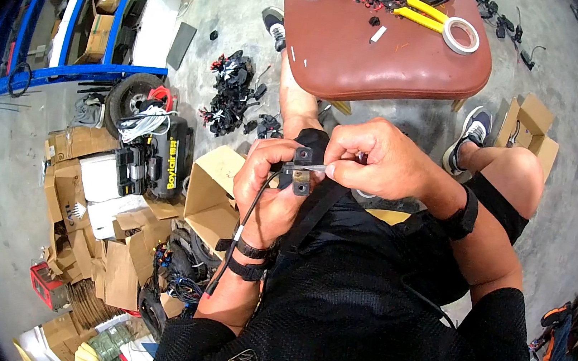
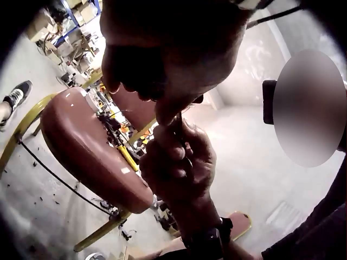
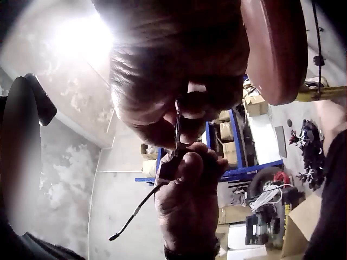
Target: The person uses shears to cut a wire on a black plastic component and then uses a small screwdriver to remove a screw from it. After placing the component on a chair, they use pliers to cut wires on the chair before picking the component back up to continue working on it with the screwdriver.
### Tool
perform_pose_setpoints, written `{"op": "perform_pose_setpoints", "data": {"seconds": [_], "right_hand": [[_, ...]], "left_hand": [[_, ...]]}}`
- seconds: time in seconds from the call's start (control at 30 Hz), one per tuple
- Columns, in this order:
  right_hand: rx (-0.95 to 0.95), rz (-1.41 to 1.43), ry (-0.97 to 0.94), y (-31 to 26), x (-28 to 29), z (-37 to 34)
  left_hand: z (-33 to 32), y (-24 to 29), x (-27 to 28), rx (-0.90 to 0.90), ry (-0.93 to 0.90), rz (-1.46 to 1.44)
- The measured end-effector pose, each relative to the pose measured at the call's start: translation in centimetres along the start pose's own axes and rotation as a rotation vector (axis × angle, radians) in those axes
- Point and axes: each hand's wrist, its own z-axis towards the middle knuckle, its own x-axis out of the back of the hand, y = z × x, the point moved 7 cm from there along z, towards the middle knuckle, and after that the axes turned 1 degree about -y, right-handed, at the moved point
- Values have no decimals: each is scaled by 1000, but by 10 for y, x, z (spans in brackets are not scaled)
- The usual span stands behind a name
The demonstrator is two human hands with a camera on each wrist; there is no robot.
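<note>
My left hand grips a small black block-shaped part with holes in its ends and a thin black cable hanging down past the wrist. The fingers of my right hand pinch a slim silvery metal tool, its tip laid across the middle of the black part. In the right wrist view the same tool runs down from my right fingers to the part in my left hand. The left wrist view has both hands close together, the part mostly hidden behind fingers.
Ahead stands a brown padded stool carrying yellow-handled pliers, tape rolls and small black parts. More black parts lie on the floor. Cardboard boxes, an air compressor and blue shelving are at the left.
</note>
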Motion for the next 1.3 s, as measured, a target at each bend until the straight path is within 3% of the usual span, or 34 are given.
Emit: {"op": "perform_pose_setpoints", "data": {"seconds": [0.23, 0.4, 0.93, 1.07, 1.23, 1.3], "right_hand": [[3, -60, 16, 0, -2, 1], [29, -14, 7, -2, -1, 0], [10, -128, -107, -8, -6, -1], [90, -161, -100, -9, -7, -1], [321, -335, -44, -18, -8, -2], [304, -395, -29, -17, -9, -3]], "left_hand": [[-1, 1, 2, -35, -6, -13], [-5, -9, 6, 87, 43, -139], [-9, -12, 4, 86, -163, -19], [-1, 1, 4, -16, -183, 90], [0, 1, 4, -7, -173, 78], [-2, -3, 5, 34, -138, 24]]}}
